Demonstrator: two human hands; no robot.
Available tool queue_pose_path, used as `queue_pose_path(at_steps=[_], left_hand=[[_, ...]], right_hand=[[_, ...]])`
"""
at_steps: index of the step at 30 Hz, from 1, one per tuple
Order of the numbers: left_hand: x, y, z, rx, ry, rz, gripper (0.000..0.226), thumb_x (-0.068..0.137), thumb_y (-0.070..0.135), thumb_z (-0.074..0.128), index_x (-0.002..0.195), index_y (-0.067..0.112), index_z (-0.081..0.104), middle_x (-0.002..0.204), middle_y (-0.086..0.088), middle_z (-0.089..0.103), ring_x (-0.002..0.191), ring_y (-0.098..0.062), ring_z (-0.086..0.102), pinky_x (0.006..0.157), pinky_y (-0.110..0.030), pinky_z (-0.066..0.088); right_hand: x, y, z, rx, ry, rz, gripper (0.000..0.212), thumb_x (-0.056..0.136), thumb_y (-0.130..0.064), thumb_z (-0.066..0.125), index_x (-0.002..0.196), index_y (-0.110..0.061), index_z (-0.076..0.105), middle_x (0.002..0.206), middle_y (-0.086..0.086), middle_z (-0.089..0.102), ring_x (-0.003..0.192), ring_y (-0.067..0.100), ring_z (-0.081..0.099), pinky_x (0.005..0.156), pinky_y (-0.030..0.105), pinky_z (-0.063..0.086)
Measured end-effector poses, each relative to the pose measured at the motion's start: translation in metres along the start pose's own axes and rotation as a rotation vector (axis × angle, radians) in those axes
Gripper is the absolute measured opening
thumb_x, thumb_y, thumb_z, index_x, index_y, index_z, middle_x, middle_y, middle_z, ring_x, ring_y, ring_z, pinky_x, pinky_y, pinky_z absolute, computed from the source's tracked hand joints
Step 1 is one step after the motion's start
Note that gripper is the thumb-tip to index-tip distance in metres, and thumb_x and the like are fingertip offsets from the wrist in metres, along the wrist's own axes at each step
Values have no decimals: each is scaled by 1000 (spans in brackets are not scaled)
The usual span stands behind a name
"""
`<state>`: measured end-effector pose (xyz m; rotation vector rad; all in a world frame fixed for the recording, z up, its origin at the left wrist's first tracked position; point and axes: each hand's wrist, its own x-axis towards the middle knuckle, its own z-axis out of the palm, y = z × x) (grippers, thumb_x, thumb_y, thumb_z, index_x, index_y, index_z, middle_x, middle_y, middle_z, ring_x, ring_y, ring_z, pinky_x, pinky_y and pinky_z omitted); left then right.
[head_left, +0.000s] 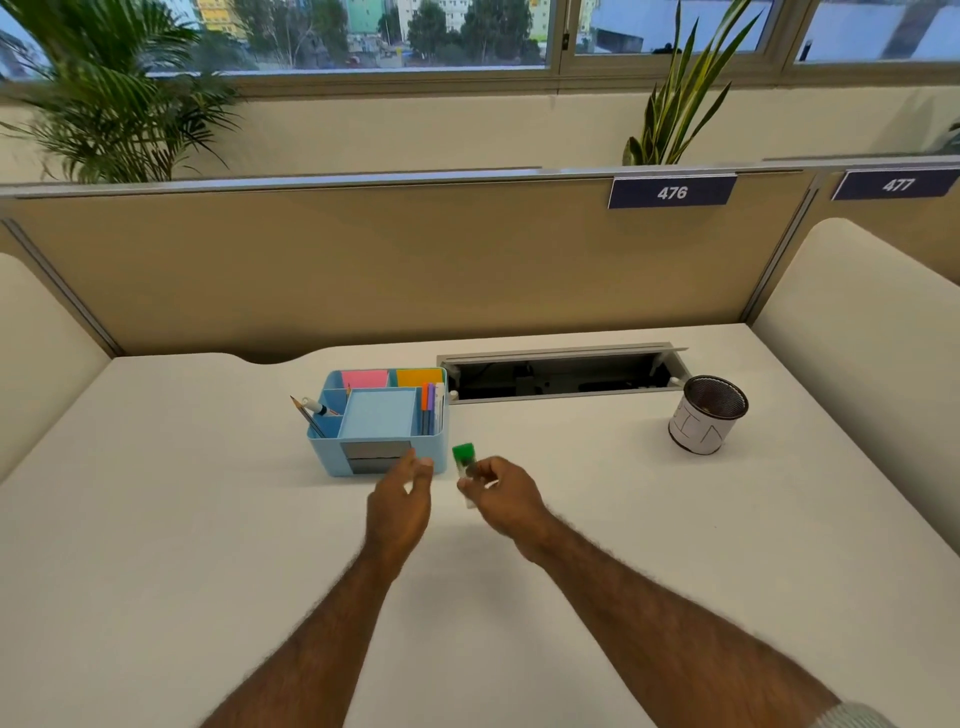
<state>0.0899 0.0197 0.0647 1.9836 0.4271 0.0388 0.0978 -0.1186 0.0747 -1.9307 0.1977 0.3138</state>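
Observation:
My right hand grips a small clear stick with a green cap, cap pointing up, just above the white desk. My left hand hovers beside it with relaxed fingers and holds nothing; its fingertips are near the front of a light blue desk organizer. The organizer holds pink and orange sticky notes, a blue pad, a pencil, a marker and several coloured pens.
A mesh pen cup wrapped in white paper stands at the right. An open cable tray is set into the desk behind the organizer. A tan partition closes the far side, and cushioned dividers flank both sides.

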Motion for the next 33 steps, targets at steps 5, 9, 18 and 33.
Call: queue_pose_path(at_steps=[5,9,18,33], left_hand=[[35,-5,-31,301,131,177,57,93,30,56,143,10,38,149,-14,44,135,-30,42,101,-43,46],[55,-21,-46,688,13,248,74,92,46,50,151,14,18,161,-8,17,147,-27,19,116,-42,26],[69,-44,-51,862,-72,215,86,88,64,37,153,19,4,164,-1,3,150,-20,5,119,-39,10],[75,-52,-54,819,-89,212,94,82,71,40,153,22,1,163,2,-3,150,-17,1,119,-38,5]], right_hand=[[31,-39,8,40,-8,-80,37,88,-20,67,114,-25,41,104,-7,51,77,4,54,45,4,39],[51,-62,19,49,28,-174,46,86,-16,70,119,-22,39,108,-2,53,97,13,58,57,12,48],[88,-80,51,-32,5,-142,26,93,-11,56,118,-11,48,125,13,54,110,22,57,76,23,54],[117,-65,71,-444,78,-327,34,87,-32,67,119,-22,59,124,3,62,115,23,50,92,34,38]])
